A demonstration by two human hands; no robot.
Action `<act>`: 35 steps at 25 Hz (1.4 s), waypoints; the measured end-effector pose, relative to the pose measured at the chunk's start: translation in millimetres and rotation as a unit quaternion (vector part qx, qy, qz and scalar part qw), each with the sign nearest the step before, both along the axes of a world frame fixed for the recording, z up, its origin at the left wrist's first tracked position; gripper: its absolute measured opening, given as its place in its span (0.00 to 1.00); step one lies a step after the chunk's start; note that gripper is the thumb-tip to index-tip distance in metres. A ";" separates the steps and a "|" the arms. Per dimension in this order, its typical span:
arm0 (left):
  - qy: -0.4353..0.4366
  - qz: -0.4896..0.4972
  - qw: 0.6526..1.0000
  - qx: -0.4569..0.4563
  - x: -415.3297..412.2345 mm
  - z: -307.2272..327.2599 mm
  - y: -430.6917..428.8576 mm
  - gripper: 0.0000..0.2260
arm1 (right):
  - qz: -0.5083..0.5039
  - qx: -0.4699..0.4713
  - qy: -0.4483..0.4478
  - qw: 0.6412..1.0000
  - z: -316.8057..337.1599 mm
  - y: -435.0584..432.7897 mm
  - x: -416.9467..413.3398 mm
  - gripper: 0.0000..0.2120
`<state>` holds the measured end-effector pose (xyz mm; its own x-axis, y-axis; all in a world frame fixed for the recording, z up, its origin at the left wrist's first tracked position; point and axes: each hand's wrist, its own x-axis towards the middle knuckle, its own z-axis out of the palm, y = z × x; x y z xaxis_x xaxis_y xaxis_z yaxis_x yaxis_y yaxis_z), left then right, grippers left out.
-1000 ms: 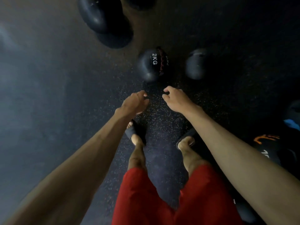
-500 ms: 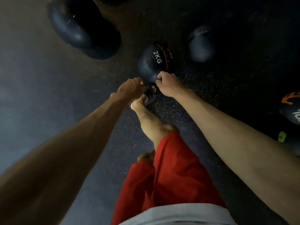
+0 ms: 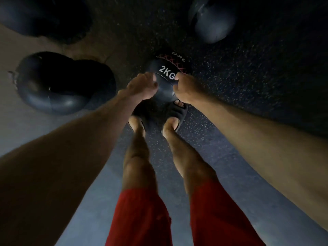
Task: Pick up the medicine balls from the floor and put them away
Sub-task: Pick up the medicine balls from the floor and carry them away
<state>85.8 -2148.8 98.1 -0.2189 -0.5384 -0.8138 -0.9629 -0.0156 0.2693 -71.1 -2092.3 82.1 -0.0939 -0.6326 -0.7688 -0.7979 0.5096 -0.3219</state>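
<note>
A small black medicine ball (image 3: 164,82) marked "2KG", with red cross-stitching, lies on the dark speckled floor just in front of my feet. My left hand (image 3: 142,87) grips its left side and my right hand (image 3: 185,88) grips its right side, fingers curled against it. The ball's lower part is hidden behind my hands. Other dark medicine balls lie around: a large one (image 3: 58,87) at the left, another (image 3: 42,16) at the top left, and a smaller one (image 3: 213,23) at the top right.
My feet in black slides (image 3: 175,112) stand right behind the ball, with red shorts (image 3: 140,219) lower in view. The speckled rubber floor (image 3: 248,77) stretches to the right, and a lighter floor strip (image 3: 16,121) runs along the left.
I have stepped closer and bent lower. Both hands went from hanging free above the floor to closing on the two sides of the 2KG ball.
</note>
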 end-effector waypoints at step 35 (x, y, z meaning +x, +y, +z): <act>0.220 -0.222 0.945 -0.094 -355.5 -138.1 25.6 0.21 | -0.489 -0.114 -0.035 0.864 -152.1 119.8 -199.2 0.42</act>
